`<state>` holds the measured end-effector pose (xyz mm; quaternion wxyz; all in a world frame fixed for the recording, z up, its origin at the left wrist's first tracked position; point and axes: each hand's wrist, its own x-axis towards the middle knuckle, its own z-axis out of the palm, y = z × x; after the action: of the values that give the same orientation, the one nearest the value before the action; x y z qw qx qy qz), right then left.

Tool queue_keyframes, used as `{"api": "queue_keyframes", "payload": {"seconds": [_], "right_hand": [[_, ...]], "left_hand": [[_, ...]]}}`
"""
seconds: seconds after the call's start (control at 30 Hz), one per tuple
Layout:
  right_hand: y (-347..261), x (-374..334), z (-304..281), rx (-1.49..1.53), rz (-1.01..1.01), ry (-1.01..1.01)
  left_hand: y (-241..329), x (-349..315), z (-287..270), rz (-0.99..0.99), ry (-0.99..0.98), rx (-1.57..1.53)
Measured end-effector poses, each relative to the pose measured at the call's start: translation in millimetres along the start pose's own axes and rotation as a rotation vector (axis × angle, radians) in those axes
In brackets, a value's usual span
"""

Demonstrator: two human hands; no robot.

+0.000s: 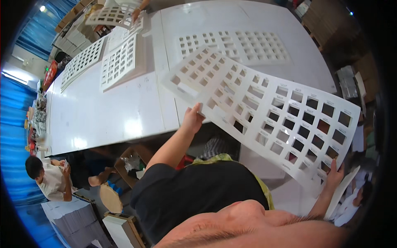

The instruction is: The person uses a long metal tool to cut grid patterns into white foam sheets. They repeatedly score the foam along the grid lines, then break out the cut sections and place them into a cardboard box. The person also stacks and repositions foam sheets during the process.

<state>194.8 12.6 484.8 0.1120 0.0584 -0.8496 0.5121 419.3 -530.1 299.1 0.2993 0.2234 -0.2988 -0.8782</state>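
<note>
A long white sheet [268, 96] with rows of square and oblong cut-out windows is held up at a slant above the table's near edge. My left hand [192, 119] grips its lower left edge, the thumb on top. At the right end, my right hand [334, 175] is closed on the lower corner. Small dark print, too fine to make out, runs beside the windows. Behind it, a similar windowed sheet [232, 46] lies flat on the white table [111, 120], partly covered by the held one.
At the table's far left lie more windowed sheets [136, 58]. Another person's hand [135, 15] holds one there. A seated person [53, 177] is at the lower left, near a round stool [111, 197] and a grey stack of sheets [76, 221]. Boxes [331, 29] line the right side.
</note>
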Motion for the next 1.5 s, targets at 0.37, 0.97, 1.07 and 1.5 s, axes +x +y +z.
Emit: {"api": "queue_keyframes", "payload": {"seconds": [0.37,0.97,1.07,1.5], "right_hand": [[12.2,8.1,-17.2,-0.081,-0.145,0.004],[33.3,135.1,-52.0,-0.483,-0.557,0.063],[63.7,99.8,-13.4,-0.795,-0.61,0.055],[202.9,-237.4,-103.7,-0.1,0.21,-0.406]], "left_hand": [[-85.3,-34.3,-53.0,-0.044,-0.142,-0.204],[-217.5,-135.4,-44.4,-0.08,-0.097,-0.358],[-201.2,-149.9,-37.4,-0.132,0.04,-0.393],[-188.2,-143.4,-30.0,-0.237,0.185,-0.394]]}}
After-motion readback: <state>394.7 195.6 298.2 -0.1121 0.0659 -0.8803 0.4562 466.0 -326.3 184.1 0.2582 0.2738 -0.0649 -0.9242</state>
